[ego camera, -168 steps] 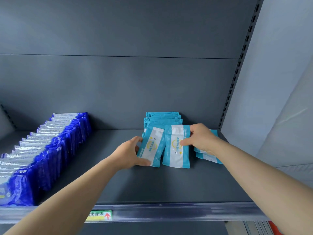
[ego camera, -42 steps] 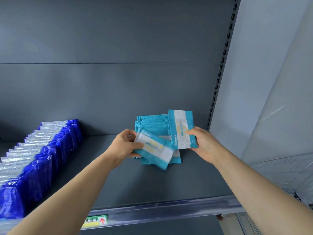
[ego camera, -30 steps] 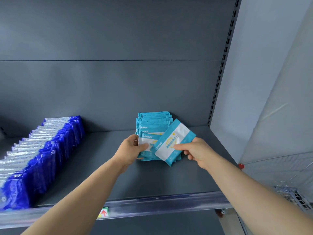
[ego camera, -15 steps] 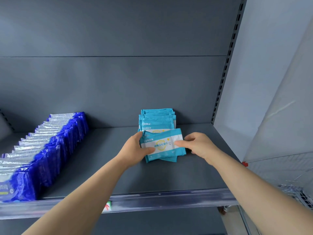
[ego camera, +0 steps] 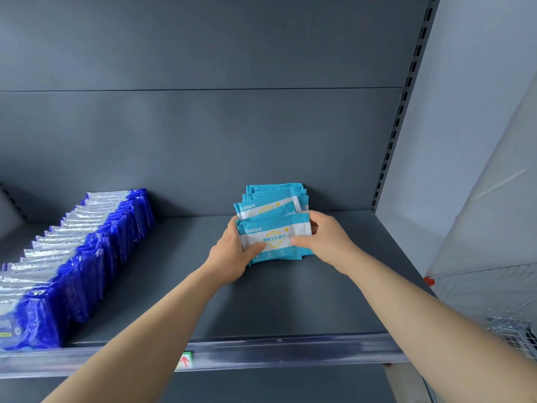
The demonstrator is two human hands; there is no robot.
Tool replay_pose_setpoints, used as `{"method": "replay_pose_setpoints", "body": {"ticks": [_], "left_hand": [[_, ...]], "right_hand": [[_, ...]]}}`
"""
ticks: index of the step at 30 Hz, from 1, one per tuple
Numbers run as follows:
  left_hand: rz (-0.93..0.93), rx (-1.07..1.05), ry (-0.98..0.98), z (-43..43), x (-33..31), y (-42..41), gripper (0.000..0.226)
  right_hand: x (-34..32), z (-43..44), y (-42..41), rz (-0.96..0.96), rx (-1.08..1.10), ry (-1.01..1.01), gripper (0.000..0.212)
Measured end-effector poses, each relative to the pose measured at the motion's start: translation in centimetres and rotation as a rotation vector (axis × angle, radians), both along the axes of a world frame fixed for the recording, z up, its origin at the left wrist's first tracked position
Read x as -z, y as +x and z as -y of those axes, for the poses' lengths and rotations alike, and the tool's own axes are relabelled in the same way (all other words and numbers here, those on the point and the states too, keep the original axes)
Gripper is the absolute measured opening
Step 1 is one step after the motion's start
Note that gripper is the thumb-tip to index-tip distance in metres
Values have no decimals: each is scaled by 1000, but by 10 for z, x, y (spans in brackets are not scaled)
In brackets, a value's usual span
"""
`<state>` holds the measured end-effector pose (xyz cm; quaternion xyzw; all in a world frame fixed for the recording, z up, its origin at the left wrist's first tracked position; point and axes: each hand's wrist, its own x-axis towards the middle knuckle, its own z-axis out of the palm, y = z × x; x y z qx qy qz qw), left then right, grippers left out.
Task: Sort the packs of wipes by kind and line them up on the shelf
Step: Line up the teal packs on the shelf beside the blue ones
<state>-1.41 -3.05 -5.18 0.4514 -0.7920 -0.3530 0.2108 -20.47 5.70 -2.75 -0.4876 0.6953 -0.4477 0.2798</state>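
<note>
1. Held at both ends by left grip (ego camera: 232,257) and right grip (ego camera: 325,242): front pack (ego camera: 273,237), upright at near end of teal row (ego camera: 273,196), right of middle on shelf (ego camera: 290,309).
2. Could tip forward or sit askew if let go unevenly.
3. Reads 酒精卫生湿巾 across front; brand above too small.

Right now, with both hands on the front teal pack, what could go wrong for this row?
1. The teal packs behind stand unevenly on edge; once the left hand and right hand let go of the front teal pack, the row may slump forward.
2. The second pack sits offset to the left of those behind it, so the line may end up crooked.
</note>
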Motion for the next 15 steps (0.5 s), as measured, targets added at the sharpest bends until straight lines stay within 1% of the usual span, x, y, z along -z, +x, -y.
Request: {"method": "replay_pose_setpoints", "body": {"ticks": [2,3,5,7,9,10,11,12,13,15], "left_hand": [[67,28,-38,7,2,4,87],[102,47,-41,9,3,5,90],[170,84,-36,11,4,4,89],[182,113,-31,12,6,4,89],[22,120,3,12,6,5,104],[-55,117,24,13,5,6,117],[-93,114,32,14,3,6,133],[-77,115,17,15,-2,6,141],[-42,118,-21,16,-7,6,143],[24,151,-118,19,-12,4,140]], "right_hand": [[2,2,-2,-77,55,38,61],[5,2,-4,-128,69,87,69],[10,1,-8,-208,58,188,94],[13,0,-11,-239,-7,200,116],[14,1,-14,-208,-116,140,120],[13,2,-15,-182,-169,130,118],[13,3,-15,-169,-207,127,116],[12,4,-16,-171,-223,122,117],[11,5,-16,-186,-218,124,120],[7,7,-15,-270,-187,125,129]]}}
